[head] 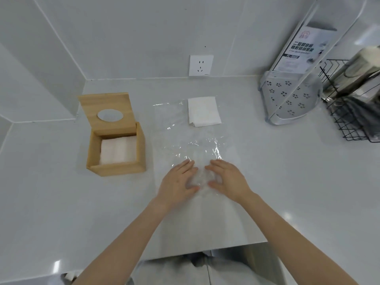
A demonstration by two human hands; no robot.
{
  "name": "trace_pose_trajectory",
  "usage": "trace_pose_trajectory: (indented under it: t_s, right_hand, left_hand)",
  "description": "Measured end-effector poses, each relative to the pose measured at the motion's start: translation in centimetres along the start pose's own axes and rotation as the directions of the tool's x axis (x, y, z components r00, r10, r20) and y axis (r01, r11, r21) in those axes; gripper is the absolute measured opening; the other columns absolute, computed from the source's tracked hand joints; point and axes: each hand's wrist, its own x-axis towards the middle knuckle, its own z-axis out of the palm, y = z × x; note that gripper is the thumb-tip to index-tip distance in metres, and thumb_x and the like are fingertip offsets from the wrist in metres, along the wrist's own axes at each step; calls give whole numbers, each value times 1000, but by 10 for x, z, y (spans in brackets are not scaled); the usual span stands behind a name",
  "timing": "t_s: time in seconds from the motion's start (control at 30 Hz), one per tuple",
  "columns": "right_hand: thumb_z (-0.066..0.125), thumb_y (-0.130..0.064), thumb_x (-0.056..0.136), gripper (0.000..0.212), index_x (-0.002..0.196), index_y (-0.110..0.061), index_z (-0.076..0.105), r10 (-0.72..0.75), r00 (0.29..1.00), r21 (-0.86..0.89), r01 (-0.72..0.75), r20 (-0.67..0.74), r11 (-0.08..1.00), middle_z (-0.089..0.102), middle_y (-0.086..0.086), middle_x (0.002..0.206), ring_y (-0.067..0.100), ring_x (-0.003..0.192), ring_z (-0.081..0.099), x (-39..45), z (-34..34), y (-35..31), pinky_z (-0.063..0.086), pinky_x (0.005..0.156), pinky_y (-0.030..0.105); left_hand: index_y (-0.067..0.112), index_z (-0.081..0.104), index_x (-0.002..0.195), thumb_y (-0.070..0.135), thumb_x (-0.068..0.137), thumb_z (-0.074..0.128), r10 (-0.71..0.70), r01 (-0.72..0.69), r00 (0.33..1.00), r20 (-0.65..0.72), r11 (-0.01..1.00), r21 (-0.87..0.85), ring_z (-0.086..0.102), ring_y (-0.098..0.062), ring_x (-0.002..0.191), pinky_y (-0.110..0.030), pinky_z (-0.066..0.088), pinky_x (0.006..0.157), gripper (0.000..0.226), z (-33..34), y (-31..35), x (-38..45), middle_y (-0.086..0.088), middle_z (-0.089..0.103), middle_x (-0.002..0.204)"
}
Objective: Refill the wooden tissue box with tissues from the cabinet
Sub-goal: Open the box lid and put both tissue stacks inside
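Note:
The wooden tissue box (117, 167) stands on the counter at the left with its lid (107, 103) tilted up and back. White tissues (118, 150) lie inside it. A clear plastic bag (191, 140) is spread flat on the counter in the middle, with a small stack of white tissues (203, 112) at its far end. My left hand (177, 182) and my right hand (227, 178) rest side by side on the near part of the bag, fingers straight and spread, pressing the crumpled plastic between them.
A wall socket (201, 65) sits behind the bag. At the right stand a perforated corner shelf (292, 97) in clear packaging and a black wire rack (353, 112). The counter's front edge (205, 249) runs just below my forearms.

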Motion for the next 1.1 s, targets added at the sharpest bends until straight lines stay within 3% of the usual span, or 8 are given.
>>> trace_pose_trajectory:
  t_s: [0.33,0.53,0.6,0.67,0.77,0.83,1.0,1.1]
  right_hand:
    - [62,-23,83,34,117,-16,61,-37,994,40,41,-101,998,55,2,132,23,127,44,2,5,10,31,103,35]
    - [47,-19,81,25,86,-14,71,-17,899,206,119,-437,971,72,-2,84,8,84,56,-12,-7,-13,43,75,17]
    - [47,-18,86,27,98,-15,71,5,958,289,82,-288,954,72,0,94,11,89,60,-21,-8,-21,45,78,19]
    - [34,-27,89,42,117,-14,63,-50,990,256,82,-130,963,66,3,118,17,109,58,-24,-2,-24,42,91,22]
    - [8,-41,83,72,140,-8,37,-92,996,182,94,-24,979,32,8,151,20,140,27,-10,7,-26,22,116,30]
    - [5,-42,86,71,145,-9,23,-23,1000,127,24,-7,992,15,7,157,19,145,8,6,10,-27,8,119,29]
    - [18,-31,92,61,147,-8,7,31,999,-119,-33,-19,992,-1,7,158,23,146,-2,48,3,-34,1,119,36]
    - [28,-29,88,55,138,-7,40,61,986,-216,-94,-154,972,34,8,149,23,138,33,67,-1,-40,22,114,34]
  left_hand:
    - [15,71,85,38,83,39,-6,4,999,-44,999,-33,55,-17,102,-28,44,81,40,13,6,8,-2,70,97]
    - [12,64,73,43,81,30,-192,184,980,-51,973,-139,49,-19,63,-37,47,63,47,-7,16,21,-5,52,61]
    - [9,57,67,36,84,40,-195,179,977,-87,970,-164,39,-20,58,-33,42,58,36,-12,19,23,-5,43,55]
    - [11,58,66,36,85,45,-196,155,969,-153,957,-245,45,-18,61,-31,43,59,34,-15,22,20,-7,54,58]
    - [15,74,82,35,84,47,-103,30,931,-351,978,-208,64,-11,82,-21,47,75,33,-19,25,14,0,75,88]
    - [14,75,87,33,85,50,-7,-43,900,-437,994,-105,65,-11,87,-21,45,79,31,-19,27,11,-1,75,94]
    - [15,72,97,28,91,48,130,-159,866,-482,987,-19,60,-12,101,-26,45,85,28,-20,29,6,-3,72,103]
    - [14,73,96,27,92,49,173,-206,846,-504,979,-10,58,-12,105,-27,45,85,27,-22,30,5,-4,72,105]
